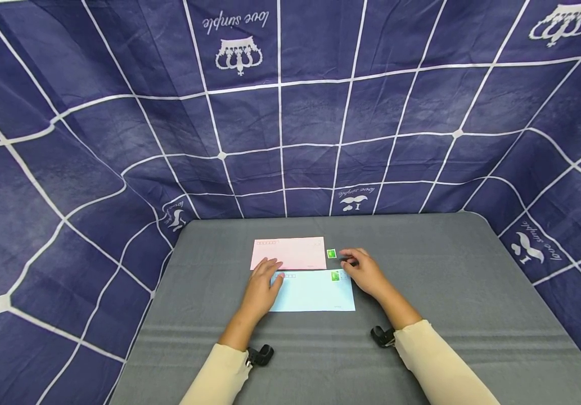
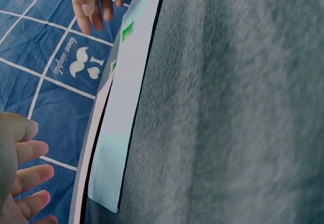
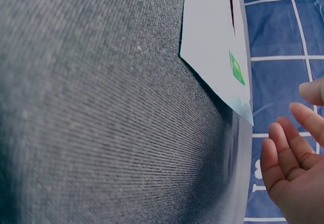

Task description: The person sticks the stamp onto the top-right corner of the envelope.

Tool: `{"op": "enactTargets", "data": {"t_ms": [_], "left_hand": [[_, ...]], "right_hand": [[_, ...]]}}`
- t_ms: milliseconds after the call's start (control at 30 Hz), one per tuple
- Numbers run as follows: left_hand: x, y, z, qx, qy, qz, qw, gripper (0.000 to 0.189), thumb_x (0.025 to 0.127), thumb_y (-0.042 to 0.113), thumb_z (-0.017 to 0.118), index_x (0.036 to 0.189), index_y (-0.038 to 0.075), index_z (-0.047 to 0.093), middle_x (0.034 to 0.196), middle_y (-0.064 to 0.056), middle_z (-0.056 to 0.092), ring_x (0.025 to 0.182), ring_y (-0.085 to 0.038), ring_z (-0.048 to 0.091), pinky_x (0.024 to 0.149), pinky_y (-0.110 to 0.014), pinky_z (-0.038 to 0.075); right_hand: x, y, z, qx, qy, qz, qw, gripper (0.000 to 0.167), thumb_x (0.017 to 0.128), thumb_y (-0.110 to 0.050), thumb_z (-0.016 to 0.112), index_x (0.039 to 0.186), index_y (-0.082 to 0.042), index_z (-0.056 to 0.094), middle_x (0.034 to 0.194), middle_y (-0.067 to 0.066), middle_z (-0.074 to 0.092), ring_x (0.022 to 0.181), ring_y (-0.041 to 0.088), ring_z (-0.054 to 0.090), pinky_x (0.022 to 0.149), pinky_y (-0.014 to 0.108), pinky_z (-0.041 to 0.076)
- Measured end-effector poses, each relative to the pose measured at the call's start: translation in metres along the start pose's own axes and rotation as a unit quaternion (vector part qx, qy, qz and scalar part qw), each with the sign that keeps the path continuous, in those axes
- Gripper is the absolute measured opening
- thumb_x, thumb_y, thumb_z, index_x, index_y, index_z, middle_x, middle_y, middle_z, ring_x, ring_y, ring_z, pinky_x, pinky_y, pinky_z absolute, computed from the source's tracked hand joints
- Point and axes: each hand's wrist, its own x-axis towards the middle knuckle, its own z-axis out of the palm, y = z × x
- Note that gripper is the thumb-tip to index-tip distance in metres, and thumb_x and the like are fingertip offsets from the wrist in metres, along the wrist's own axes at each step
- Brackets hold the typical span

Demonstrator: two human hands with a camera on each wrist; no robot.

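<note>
A light blue envelope (image 1: 310, 295) lies flat on the grey table, with a green stamp (image 1: 335, 276) at its upper right corner. Just beyond it is a pink envelope (image 1: 292, 252). A second, loose-looking green stamp (image 1: 332, 253) sits beside the pink envelope's right edge. My left hand (image 1: 259, 289) is over the left ends of both envelopes, fingers extended and slightly spread. Close to the right of the second stamp, my right hand (image 1: 365, 274) has its fingers loosely bent and nothing between them. In the right wrist view, that hand (image 3: 293, 168) shows bare fingers.
Grey cloth covers the table (image 1: 437, 270). Blue curtains with white grid lines (image 1: 310, 118) hang behind it and along both sides. A black wrist strap (image 1: 261, 355) is on the left forearm, and another black strap (image 1: 382, 336) on the right.
</note>
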Motion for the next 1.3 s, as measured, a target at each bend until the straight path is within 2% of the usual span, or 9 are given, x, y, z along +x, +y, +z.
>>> {"op": "enactTargets", "data": {"t_ms": [167,333,433,633,900,1300], "left_hand": [[0.004,-0.005,-0.001,0.011,-0.008,-0.014,0.9998,0.037,0.098,0.021,0.064,0.131,0.004,0.067,0.14,-0.02,0.061,0.143,-0.042,0.045,0.12,-0.055,0.033],[0.005,-0.01,-0.003,0.014,-0.018,-0.036,0.9991,0.039,0.098,0.023,0.064,0.132,0.005,0.066,0.142,-0.019,0.059,0.145,-0.041,0.043,0.121,-0.055,0.032],[0.007,-0.012,-0.004,0.018,-0.017,-0.037,0.999,0.038,0.098,0.021,0.065,0.132,0.004,0.066,0.142,-0.019,0.059,0.144,-0.042,0.043,0.12,-0.056,0.032],[0.012,-0.017,-0.007,0.028,-0.018,-0.033,0.9989,0.038,0.096,0.018,0.064,0.131,0.003,0.066,0.141,-0.02,0.059,0.142,-0.043,0.044,0.12,-0.056,0.032],[0.019,-0.028,-0.007,0.037,-0.039,-0.025,0.9982,0.04,0.096,0.019,0.064,0.132,0.003,0.066,0.143,-0.021,0.058,0.143,-0.044,0.043,0.121,-0.055,0.031],[0.027,-0.034,-0.005,0.06,-0.069,-0.019,0.9956,0.04,0.095,0.018,0.065,0.129,-0.001,0.067,0.142,-0.023,0.058,0.144,-0.046,0.041,0.121,-0.056,0.031]], "right_hand": [[0.003,0.001,-0.001,-0.005,-0.001,0.005,1.0,0.035,0.096,-0.014,0.066,0.13,-0.004,0.065,0.125,0.016,0.062,0.11,0.028,0.063,0.087,0.035,0.054],[0.008,0.005,0.0,-0.005,0.003,0.003,1.0,0.032,0.095,-0.012,0.067,0.125,-0.001,0.066,0.108,0.012,0.062,0.094,0.019,0.06,0.081,0.025,0.05],[0.011,0.006,0.0,0.0,0.005,0.012,0.9999,0.029,0.095,-0.011,0.068,0.122,0.0,0.067,0.1,0.009,0.061,0.087,0.015,0.055,0.076,0.022,0.046],[0.016,0.008,0.001,-0.002,-0.002,0.043,0.9991,0.029,0.096,-0.014,0.066,0.121,0.0,0.066,0.102,0.01,0.061,0.087,0.016,0.057,0.078,0.025,0.046],[0.026,0.012,0.004,-0.008,-0.019,0.073,0.9971,0.026,0.097,-0.016,0.065,0.118,-0.002,0.067,0.101,0.009,0.064,0.087,0.016,0.059,0.079,0.027,0.046],[0.041,0.011,0.009,-0.042,-0.032,0.103,0.9933,0.024,0.098,-0.014,0.061,0.115,0.0,0.07,0.1,0.012,0.071,0.092,0.022,0.065,0.085,0.039,0.052]]}}
